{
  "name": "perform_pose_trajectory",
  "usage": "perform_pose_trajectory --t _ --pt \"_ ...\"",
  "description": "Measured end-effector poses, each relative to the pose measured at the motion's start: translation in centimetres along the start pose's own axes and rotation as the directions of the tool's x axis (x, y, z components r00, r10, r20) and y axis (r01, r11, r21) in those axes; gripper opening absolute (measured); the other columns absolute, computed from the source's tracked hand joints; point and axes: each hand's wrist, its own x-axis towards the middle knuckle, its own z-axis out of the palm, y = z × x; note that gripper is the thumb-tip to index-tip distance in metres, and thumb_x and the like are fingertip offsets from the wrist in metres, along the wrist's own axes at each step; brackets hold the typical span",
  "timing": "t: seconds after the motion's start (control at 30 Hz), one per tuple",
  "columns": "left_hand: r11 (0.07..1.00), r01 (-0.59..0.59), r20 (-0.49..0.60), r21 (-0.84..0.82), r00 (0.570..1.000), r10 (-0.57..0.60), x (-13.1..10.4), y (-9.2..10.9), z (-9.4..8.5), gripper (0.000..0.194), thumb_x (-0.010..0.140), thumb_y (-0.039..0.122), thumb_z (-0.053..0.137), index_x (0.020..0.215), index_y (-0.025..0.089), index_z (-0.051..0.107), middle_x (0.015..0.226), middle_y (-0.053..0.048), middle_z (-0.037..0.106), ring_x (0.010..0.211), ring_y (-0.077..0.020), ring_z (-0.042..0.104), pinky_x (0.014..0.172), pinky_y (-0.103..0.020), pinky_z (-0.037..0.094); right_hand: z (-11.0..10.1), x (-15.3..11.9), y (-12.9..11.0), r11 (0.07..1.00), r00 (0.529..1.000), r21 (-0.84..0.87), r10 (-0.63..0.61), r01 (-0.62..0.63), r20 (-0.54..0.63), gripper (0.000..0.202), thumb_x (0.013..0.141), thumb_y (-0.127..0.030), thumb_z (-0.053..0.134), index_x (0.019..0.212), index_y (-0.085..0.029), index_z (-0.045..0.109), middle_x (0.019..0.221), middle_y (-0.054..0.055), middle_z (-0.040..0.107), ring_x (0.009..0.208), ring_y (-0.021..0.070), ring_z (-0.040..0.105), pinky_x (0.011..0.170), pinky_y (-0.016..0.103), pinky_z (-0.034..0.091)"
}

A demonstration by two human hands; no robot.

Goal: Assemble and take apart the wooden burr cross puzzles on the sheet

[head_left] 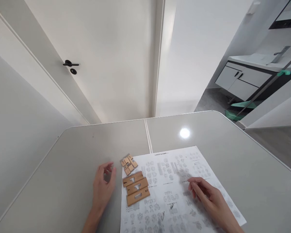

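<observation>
Tan wooden strips (132,188) lie side by side on the sheet (184,168), separate from the clustered blocks (131,168). The left hand (104,186) has its fingers apart, empty; the right hand (210,197) curls narrowly, its grip unclear.

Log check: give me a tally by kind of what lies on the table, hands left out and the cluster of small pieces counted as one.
Long wooden pieces with cut-outs: 3
Cluster of small wooden pieces: 1 (its separate pieces can't be counted reliably)
Printed sheet: 1
Total: 5
</observation>
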Motion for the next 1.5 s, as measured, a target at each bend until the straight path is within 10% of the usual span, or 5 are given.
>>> perform_pose_trajectory --t 0.6,1.07,1.5 --pt "0.994 0.064 0.113 -0.085 0.992 -0.054 3.3 -0.2 2.4 0.03 0.094 0.048 0.054 0.099 0.021 0.064 0.069 0.002 0.064 0.058 -0.015 0.056 0.059 -0.025 0.047 1.5 0.7 2.6 0.998 0.993 -0.017 0.056 -0.058 -0.105 0.046 0.093 -0.064 0.058 0.106 -0.021 0.07 0.077 0.006 0.071 0.06 0.0203 0.061 0.053 0.029 0.051" --pt "0.992 0.093 0.133 -0.081 0.988 -0.081 3.5 -0.4 2.2 0.03 0.094 0.049 0.053 0.097 0.022 0.065 0.069 0.002 0.064 0.06 -0.0165 0.056 0.059 -0.026 0.047 1.6 6.4 -4.0 0.999 0.998 0.007 -0.033 0.034 -0.058 0.05 0.093 -0.069 0.056 0.099 -0.022 0.069 0.076 0.005 0.068 0.061 0.0193 0.059 0.057 0.031 0.05" --pt "0.996 0.069 0.129 -0.049 0.99 -0.062 3.8 -0.3 2.3 0.031 0.093 0.05 0.054 0.098 0.021 0.066 0.067 0.002 0.065 0.059 -0.016 0.058 0.061 -0.025 0.048 2.6 9.1 -1.4 0.996 0.995 0.024 -0.086 0.088 -0.059 0.048 0.096 -0.065 0.055 0.103 -0.02 0.067 0.075 0.003 0.067 0.058 0.0175 0.055 0.053 0.029 0.045"
